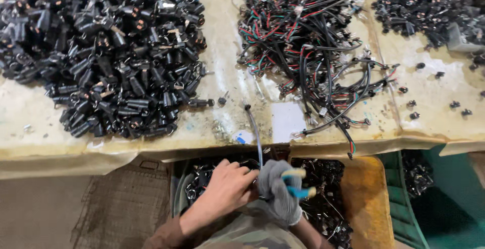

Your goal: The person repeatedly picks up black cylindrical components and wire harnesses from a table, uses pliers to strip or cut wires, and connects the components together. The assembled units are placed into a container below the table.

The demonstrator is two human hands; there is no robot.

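Your bare left hand (225, 188) is curled closed around the near end of a thin grey cable (254, 133), low in the scene just past the table's near edge. Your right hand (279, 191), in a grey knit glove, is clenched around a blue-handled plier-like tool (298, 183) and touches the left hand at the cable. The cable runs up from your hands onto the worn tan table (227, 52), its small black end tip lying on the surface between the two big piles. Far left sits a heap of black plug connectors (106, 52); right of centre a tangle of wire harnesses (303, 42) with red, green and black strands. Under your hands a bin (328, 213) holds finished dark parts.
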